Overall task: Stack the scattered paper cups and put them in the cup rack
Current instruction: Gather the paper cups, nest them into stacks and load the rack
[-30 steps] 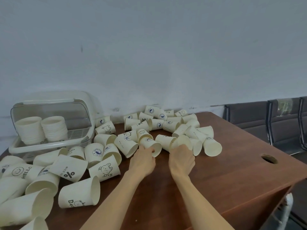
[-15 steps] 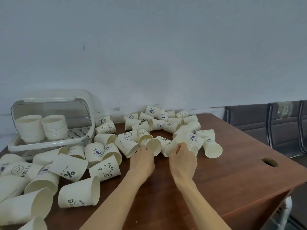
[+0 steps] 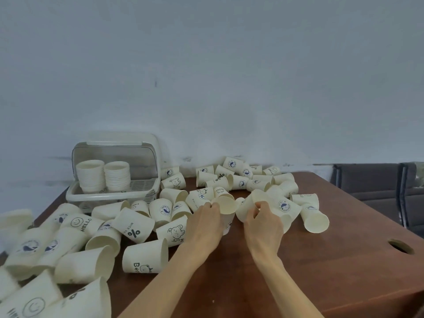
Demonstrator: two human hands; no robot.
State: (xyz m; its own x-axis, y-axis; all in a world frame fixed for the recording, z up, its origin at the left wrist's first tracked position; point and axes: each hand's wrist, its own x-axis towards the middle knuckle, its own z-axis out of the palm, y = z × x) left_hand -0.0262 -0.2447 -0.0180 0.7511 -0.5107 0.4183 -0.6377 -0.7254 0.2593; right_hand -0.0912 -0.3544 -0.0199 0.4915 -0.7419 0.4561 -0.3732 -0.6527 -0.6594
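Both hands grip cups: left hand (image 3: pixel 204 222) holds a cup (image 3: pixel 226 206) mouth up; right hand (image 3: pixel 262 222) holds a cup (image 3: pixel 246 206) just beside it, axis tilted, ready to nest. Rack (image 3: pixel 114 191) lies far left, nearer the left hand.

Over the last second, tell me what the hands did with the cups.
The left hand lifted its paper cup upright, mouth towards the camera. The right hand picked up another cup and brought it beside it. The cup rack, its two stacks and the scattered cups stayed put.
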